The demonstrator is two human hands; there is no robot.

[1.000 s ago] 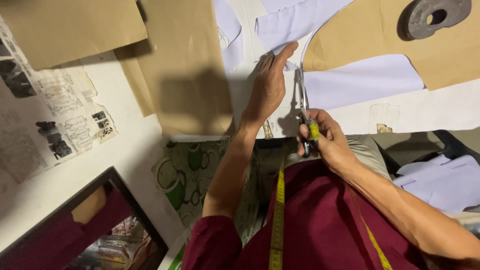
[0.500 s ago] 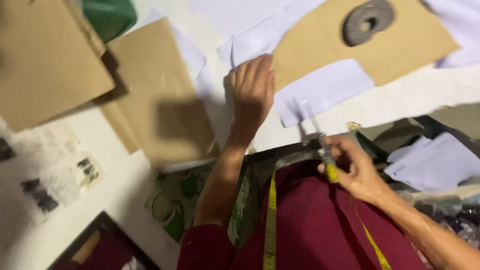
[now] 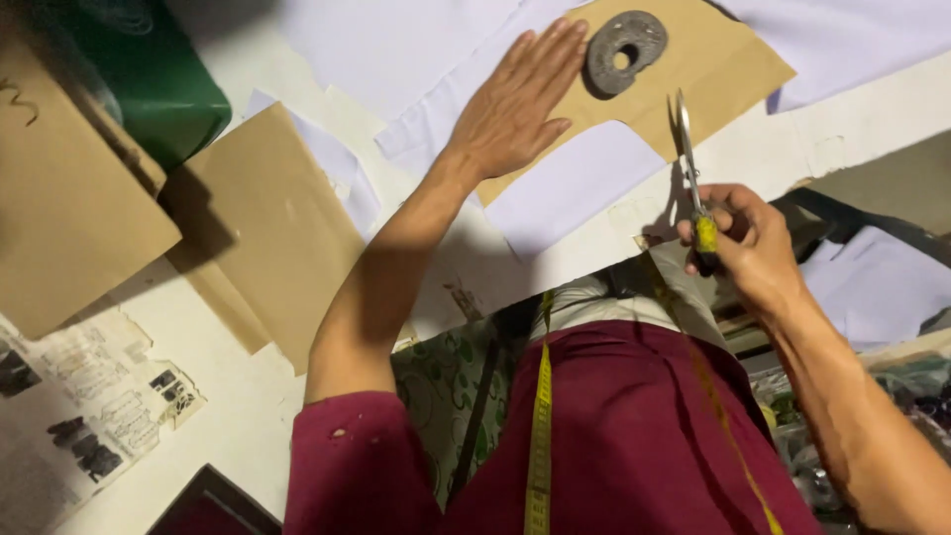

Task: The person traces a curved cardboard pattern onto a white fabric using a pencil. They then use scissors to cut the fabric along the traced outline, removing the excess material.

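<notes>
Pressing flat with the open left hand [image 3: 515,114] on white fabric [image 3: 565,183] and the brown paper pattern [image 3: 713,64]. Gripping scissors [image 3: 688,168] in the closed right hand [image 3: 748,243], blades shut, pointing away just beside the fabric. Resting beyond the fingertips, a ring weight [image 3: 624,52].

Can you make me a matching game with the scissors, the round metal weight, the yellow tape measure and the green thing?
Things:
1. scissors
2. round metal weight
3. yellow tape measure
4. green thing

Places:
A. at the top left of the table
B. hanging down over the dark red shirt
C. held in the right hand, blades pointing away from the person
D. lying on the brown paper pattern, just beyond the fingertips of the flat left hand

Right pairs: 1-C, 2-D, 3-B, 4-A
</notes>
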